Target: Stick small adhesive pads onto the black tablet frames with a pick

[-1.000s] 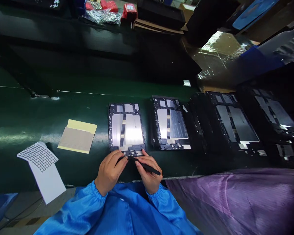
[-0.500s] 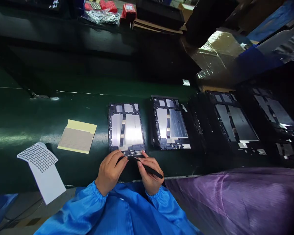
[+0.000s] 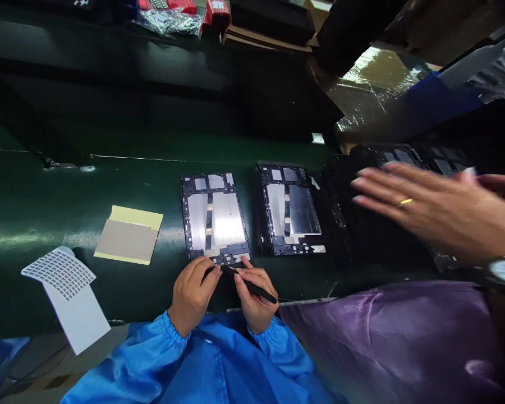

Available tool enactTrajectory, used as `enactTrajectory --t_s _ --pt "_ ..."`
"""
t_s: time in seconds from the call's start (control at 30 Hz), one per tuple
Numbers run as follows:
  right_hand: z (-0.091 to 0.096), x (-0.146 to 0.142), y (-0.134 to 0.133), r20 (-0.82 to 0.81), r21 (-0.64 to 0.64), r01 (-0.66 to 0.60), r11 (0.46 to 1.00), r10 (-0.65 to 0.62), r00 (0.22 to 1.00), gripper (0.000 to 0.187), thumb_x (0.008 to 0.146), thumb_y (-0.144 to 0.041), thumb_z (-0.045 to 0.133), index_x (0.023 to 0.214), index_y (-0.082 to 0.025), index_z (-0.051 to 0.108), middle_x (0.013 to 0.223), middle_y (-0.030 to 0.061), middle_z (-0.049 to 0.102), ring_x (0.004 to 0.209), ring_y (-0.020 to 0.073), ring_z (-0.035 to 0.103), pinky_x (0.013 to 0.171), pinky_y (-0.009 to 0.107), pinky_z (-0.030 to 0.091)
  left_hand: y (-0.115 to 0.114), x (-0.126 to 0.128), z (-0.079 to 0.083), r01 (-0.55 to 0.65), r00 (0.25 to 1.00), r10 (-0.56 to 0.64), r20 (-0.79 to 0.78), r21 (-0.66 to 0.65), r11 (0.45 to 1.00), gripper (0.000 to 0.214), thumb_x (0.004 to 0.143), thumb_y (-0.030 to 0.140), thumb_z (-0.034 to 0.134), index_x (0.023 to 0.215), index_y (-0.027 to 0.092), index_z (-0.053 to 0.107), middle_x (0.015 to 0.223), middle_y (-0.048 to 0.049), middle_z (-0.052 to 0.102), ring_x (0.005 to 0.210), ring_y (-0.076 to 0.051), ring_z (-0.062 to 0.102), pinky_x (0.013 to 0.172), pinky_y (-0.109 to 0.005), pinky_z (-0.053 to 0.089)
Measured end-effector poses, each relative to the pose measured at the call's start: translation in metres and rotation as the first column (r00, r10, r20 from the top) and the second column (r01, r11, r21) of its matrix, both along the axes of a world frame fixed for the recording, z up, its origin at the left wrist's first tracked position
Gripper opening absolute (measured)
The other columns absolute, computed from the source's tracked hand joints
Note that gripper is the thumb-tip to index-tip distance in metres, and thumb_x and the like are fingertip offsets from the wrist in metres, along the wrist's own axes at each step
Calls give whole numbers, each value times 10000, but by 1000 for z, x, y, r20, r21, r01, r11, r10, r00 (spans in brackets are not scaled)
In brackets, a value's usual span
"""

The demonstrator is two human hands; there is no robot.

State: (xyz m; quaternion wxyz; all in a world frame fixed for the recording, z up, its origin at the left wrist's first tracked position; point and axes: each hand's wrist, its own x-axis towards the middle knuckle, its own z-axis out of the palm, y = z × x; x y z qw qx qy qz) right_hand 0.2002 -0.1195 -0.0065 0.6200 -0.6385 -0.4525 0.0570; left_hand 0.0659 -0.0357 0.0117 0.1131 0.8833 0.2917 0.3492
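A dark green counter (image 3: 67, 185) runs across the whole view. A glossy purple cover (image 3: 382, 342) lies over its near edge towards the right end. The person's blue sleeves (image 3: 202, 365) come up from below at the middle of the near edge. Another person's hand (image 3: 437, 210), blurred and wearing a ring, reaches in flat from the right end, above a dark frame that is mostly hidden beneath it.

Two opened tablet frames lie side by side near the middle of the near edge, apart from each other. The left frame (image 3: 215, 219) lies directly in front of the person, and the right frame (image 3: 292, 210) sits just beside it. Further left along the near edge lies a tan pad (image 3: 128, 235) on a yellow backing. A white die-cut sheet (image 3: 65, 292) sits beyond it, curling up at one end.

The left hand (image 3: 191, 294) rests at the near edge of the left frame with its fingers bent and their tips on the frame's rim. Whether they pinch anything cannot be told. The right hand (image 3: 255, 297) has its fingers closed around a slender black tool (image 3: 248, 285). The tool is held low and slanted, and its tip touches the same rim just beside the left fingertips.
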Motion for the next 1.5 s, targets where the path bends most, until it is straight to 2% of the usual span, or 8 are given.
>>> enactTrajectory --t_s 0.17,0.57,0.87,1.0,1.33,1.5 --pt "3 -1 1 19 5 5 1000 -5 1000 194 862 -67 692 965 -228 727 829 7 725 741 163 717 946 599 621 0 0 0 0 1000 0 -11 -8 1000 93 897 89 642 969 122 691 944 -97 703 974 -228 697 849 -342 612" --pt "7 -2 3 30 5 3 1000 -4 1000 206 863 -63 687 964 -234 742 810 4 732 736 156 712 942 566 633 -1 -1 0 -1 1000 1 0 -31 1000 130 917 108 611 997 157 702 944 -88 715 984 -224 707 842 -345 612" --pt "7 -2 4 41 -11 13 1000 -13 999 220 851 -40 686 961 -227 724 813 4 721 740 151 704 944 556 633 -2 -4 -6 14 994 -7 -111 66 998 178 919 101 603 1052 155 709 1000 -110 709 1031 -245 690 868 -366 604" --pt "8 -3 5 36 -21 33 999 -32 999 178 862 -67 685 940 -222 726 804 10 727 741 162 715 937 559 634 -4 -5 -9 22 989 -13 -145 61 998 197 917 102 610 1085 147 702 1032 -123 702 1063 -261 672 888 -383 596" --pt "9 -3 4 58 -13 14 1000 -14 998 190 871 -63 671 959 -225 719 816 13 733 742 162 715 919 566 643 -3 -7 -9 56 992 -47 -114 78 995 213 925 83 588 1107 121 694 1017 -128 704 1084 -270 668 910 -396 595" --pt "5 -4 -1 5 26 32 999 -32 999 232 862 -40 672 988 -229 718 836 8 716 757 161 721 930 595 631 -5 -7 -12 42 996 -35 -76 80 996 210 904 59 612 1092 105 693 1001 -128 714 1073 -267 683 922 -395 592"
